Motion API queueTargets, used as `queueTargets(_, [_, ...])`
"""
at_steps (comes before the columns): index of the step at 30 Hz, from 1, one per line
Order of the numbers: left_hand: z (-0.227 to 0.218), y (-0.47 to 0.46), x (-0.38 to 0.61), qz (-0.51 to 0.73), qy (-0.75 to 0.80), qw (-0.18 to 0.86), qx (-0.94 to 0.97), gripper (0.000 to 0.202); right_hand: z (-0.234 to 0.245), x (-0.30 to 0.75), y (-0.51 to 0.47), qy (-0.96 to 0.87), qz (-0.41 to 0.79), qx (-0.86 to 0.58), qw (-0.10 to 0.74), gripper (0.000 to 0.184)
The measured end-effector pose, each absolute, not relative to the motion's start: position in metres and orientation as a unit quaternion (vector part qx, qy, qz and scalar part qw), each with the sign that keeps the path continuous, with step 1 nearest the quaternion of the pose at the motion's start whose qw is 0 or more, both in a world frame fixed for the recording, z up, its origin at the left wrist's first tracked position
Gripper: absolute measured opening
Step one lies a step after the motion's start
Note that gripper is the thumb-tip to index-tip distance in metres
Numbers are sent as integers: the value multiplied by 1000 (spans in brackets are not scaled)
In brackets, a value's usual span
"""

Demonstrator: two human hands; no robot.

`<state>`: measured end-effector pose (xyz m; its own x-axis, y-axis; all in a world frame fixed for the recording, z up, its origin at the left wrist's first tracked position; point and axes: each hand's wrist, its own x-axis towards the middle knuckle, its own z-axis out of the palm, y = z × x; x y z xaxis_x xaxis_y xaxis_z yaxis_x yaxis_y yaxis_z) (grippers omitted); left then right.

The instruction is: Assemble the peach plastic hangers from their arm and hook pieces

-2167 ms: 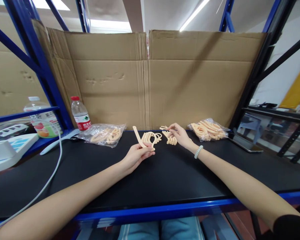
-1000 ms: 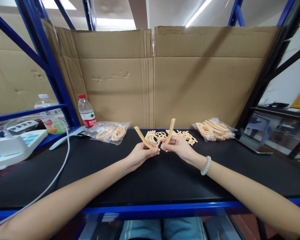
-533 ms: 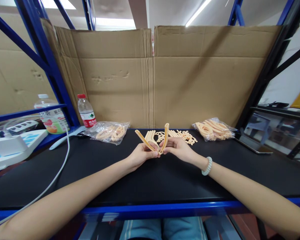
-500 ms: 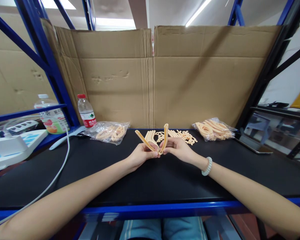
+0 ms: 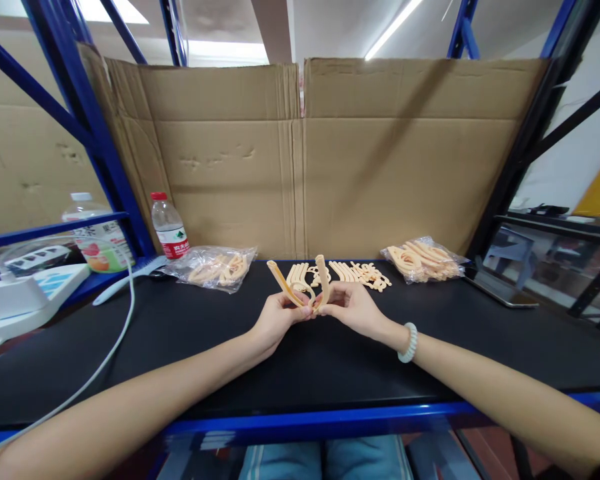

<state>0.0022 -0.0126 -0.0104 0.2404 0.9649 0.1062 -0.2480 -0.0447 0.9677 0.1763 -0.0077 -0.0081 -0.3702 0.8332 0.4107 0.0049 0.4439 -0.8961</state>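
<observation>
My left hand (image 5: 279, 321) pinches the lower end of a peach plastic strip (image 5: 281, 283) that slants up to the left. My right hand (image 5: 353, 307) pinches a second peach strip (image 5: 323, 275) that stands nearly upright. The two strips meet at their lower ends between my fingertips, forming a narrow V above the black shelf top (image 5: 300, 360). Just behind my hands lie loose peach plastic pieces (image 5: 357, 272).
Two clear bags of peach pieces lie at the back, one on the left (image 5: 214, 268), one on the right (image 5: 420, 260). A water bottle (image 5: 169, 227) stands by a blue post. A cardboard wall (image 5: 300, 160) closes the back. A white cable (image 5: 111, 347) crosses the left side.
My right hand picked a strip from the loose pile and brought it to the strip in my left hand. The V between them has narrowed as the right strip tipped upright.
</observation>
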Motion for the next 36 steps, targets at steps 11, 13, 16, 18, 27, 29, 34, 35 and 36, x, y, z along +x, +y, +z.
queueTargets(11, [-9,-9,3,521,357,623,461,25,-11,170,-9,-650,448,-327,520,22])
queueTargets(13, [-7,-9,3,522,360,622,460,24,-12,168,-8,-634,465,-336,519,24])
queueTargets(16, [-3,-8,3,518,374,621,455,21,-8,170,-3,-610,495,-342,516,29])
queueTargets(18, [1,-8,2,512,386,622,450,18,0,179,2,-595,514,-330,522,31])
queueTargets(27, [18,11,-19,434,440,628,474,15,38,272,31,-742,437,-369,348,25])
queueTargets(29, [23,21,-31,391,439,634,502,19,40,283,36,-771,417,-378,298,26])
queueTargets(34, [28,41,-57,293,432,547,655,23,35,285,41,-836,349,-379,186,25])
queueTargets(35, [27,42,-60,269,427,514,694,23,34,284,41,-848,334,-375,169,25])
queueTargets(36, [27,43,-61,244,419,481,731,23,32,283,42,-857,324,-370,153,24])
